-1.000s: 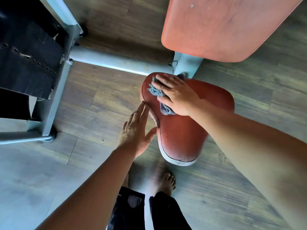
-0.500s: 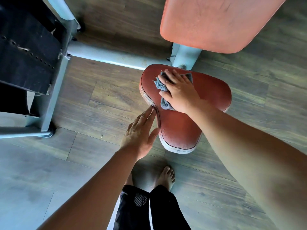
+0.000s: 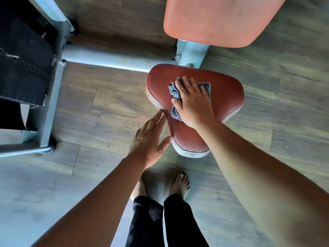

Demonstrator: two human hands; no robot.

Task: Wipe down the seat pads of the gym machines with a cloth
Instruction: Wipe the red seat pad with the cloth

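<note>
A dark red, saddle-shaped seat pad (image 3: 226, 93) sits low in the middle of the view, its narrow end toward me. My right hand (image 3: 193, 102) lies flat on the pad's centre and presses a crumpled grey-blue cloth (image 3: 173, 90) against it; the cloth sticks out past my fingers and thumb. My left hand (image 3: 148, 139) rests with its fingers apart against the pad's left edge and holds nothing. A lighter orange-red back pad (image 3: 213, 20) hangs above the seat at the top.
A pale metal frame bar (image 3: 110, 61) runs along the wooden floor to the seat post (image 3: 191, 52). A black weight stack (image 3: 23, 65) in a grey frame stands at the left. My bare feet (image 3: 180, 184) stand just below the seat.
My right hand slid the cloth from the seat's left rear edge toward the middle of the pad. My left hand stayed at the pad's left edge.
</note>
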